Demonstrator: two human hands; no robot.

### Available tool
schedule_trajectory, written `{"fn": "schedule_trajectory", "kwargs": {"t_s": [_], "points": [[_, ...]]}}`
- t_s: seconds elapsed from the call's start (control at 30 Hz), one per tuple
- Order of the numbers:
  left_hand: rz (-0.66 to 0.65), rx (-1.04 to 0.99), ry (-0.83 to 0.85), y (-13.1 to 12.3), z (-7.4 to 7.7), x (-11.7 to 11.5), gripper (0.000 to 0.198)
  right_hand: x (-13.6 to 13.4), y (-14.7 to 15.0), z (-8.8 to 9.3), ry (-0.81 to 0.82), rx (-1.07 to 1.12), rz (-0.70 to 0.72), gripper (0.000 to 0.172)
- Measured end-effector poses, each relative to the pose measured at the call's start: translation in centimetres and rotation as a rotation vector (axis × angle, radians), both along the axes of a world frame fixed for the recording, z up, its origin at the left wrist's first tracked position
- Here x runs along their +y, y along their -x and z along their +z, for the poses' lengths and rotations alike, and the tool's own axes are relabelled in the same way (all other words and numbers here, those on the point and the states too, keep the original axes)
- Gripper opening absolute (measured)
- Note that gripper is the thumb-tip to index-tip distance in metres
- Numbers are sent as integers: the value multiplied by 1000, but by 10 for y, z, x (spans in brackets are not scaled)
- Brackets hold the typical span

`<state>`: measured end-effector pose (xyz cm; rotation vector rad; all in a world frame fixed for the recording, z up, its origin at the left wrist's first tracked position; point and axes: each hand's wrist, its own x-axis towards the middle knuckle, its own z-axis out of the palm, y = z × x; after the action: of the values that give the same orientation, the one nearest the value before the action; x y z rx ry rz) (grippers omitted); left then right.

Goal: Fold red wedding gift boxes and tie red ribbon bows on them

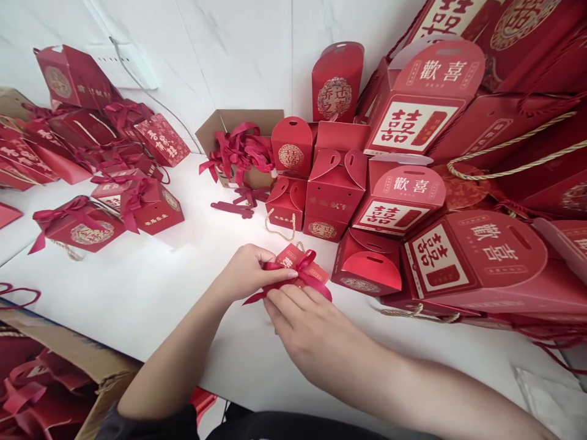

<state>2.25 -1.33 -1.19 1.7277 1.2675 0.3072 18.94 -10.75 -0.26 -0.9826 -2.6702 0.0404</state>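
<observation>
A small red gift box with a gold cord handle sits on the white table in front of me. Across its top runs a dark red ribbon with loops and loose ends, like a bow. My left hand pinches the ribbon from the left, thumb stretched over the bow's middle. From the front, my right hand is closed at the ribbon and the box's near side, its fingers bent together. Both hands meet close to the knot. The fingertips of my right hand and the box's lower part are mostly hidden.
Red boxes crowd close on the right, with larger ones beyond. A cardboard box of ribbons stands at the back. Finished-looking bowed boxes sit left. An open carton is at the lower left; a wall rises behind.
</observation>
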Motion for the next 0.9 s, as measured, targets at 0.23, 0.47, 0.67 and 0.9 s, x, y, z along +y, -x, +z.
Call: {"fn": "schedule_trajectory", "kwargs": {"t_s": [0.23, 0.47, 0.67, 0.9], "points": [[24, 8, -9, -2, 2, 0, 64, 10, -13, 3, 244, 134, 56, 39], [18, 21, -32, -2, 0, 1, 63, 18, -10, 1, 426, 259, 156, 36], [-12, 8, -55, -2, 0, 0, 58, 15, -21, 26, 452, 362, 141, 21], [-59, 73, -45, 2, 6, -1, 58, 53, -43, 14, 413, 237, -454, 39]]}}
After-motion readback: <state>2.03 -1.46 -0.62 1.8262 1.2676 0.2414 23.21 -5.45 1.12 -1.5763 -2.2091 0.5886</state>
